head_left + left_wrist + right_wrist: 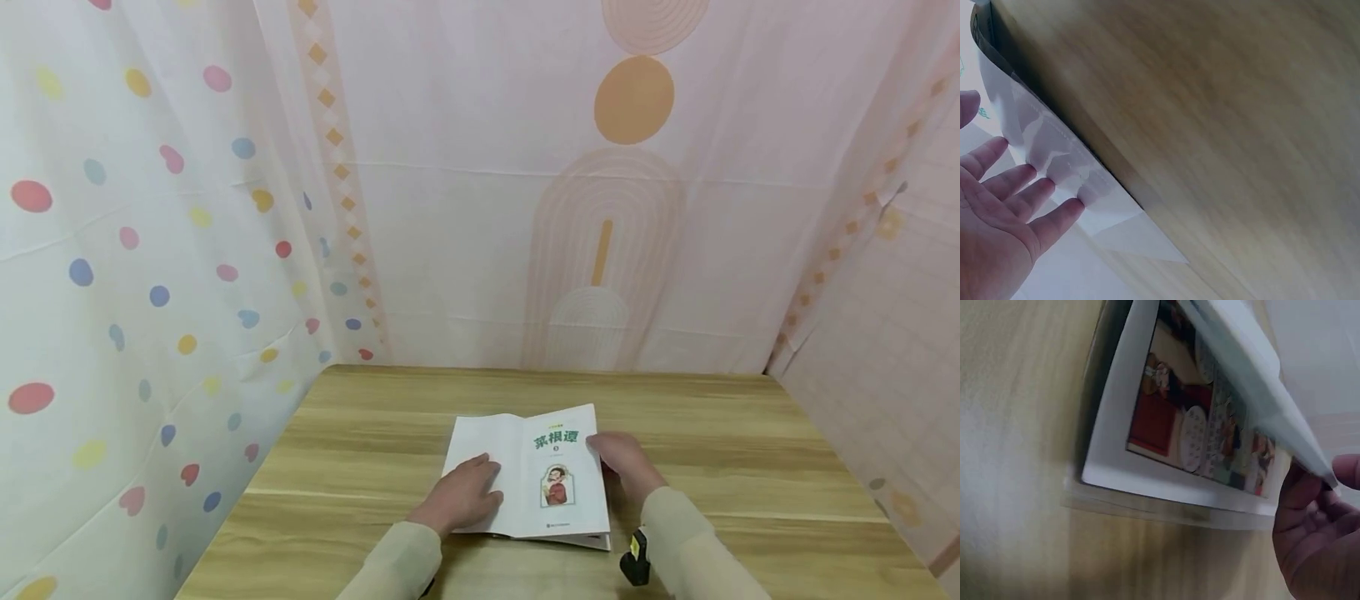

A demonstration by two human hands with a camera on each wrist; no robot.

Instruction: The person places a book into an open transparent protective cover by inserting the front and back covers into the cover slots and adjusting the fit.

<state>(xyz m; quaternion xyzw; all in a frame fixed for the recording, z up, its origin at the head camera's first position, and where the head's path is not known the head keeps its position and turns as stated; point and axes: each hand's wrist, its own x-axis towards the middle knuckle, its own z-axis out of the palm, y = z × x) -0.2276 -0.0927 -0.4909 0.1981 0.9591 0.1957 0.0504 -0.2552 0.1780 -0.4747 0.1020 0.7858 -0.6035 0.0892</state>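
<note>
An open book lies on the wooden table in the head view. Its left page is blank white; the right page carries green Chinese characters and a small picture of a figure in red. My left hand rests on the left page, fingers extended over the paper in the left wrist view. At the right edge, my right hand pinches a raised stack of pages between thumb and fingers. Beneath that stack, the right wrist view shows a colourful comic page with speech bubbles.
The table has a light wood grain and extends around the book. Patterned curtains hang behind it and on both sides, with coloured dots on the left one. A black device sits at the right wrist.
</note>
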